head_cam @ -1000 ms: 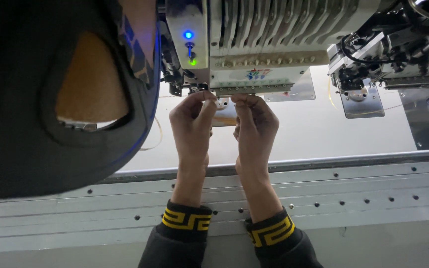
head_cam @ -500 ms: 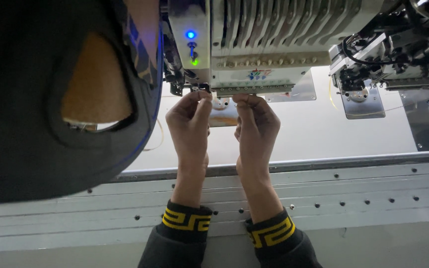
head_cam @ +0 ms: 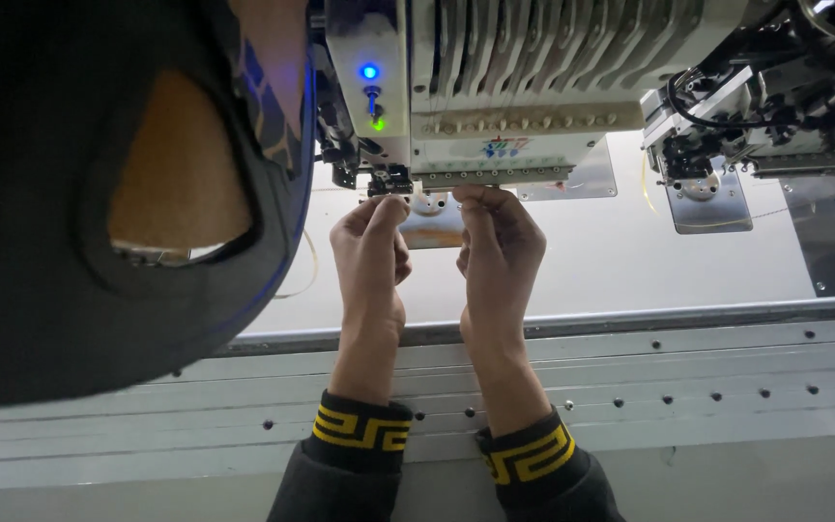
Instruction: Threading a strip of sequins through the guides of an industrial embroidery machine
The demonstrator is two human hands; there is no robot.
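While a dark cap [head_cam: 99, 290] hangs at left, your left hand [head_cam: 369, 261] and right hand [head_cam: 498, 256] pinch at the needle bar [head_cam: 495, 176] of the embroidery machine [head_cam: 495, 87]; anything gripped is too small to tell.

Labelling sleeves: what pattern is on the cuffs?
Black knit cuffs with a yellow angular key pattern; head view.

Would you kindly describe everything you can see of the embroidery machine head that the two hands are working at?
The embroidery machine head is a white, boxy unit, apparently metal and plastic, hanging over a pale flat bed. Its front carries a row of vertical slotted levers above a line of small knobs and a needle bar. On its left panel a blue light and a green light glow. The left hand and the right hand both reach up to its underside with fingertips pinched at the needle area; whether they hold thread is too small to tell.
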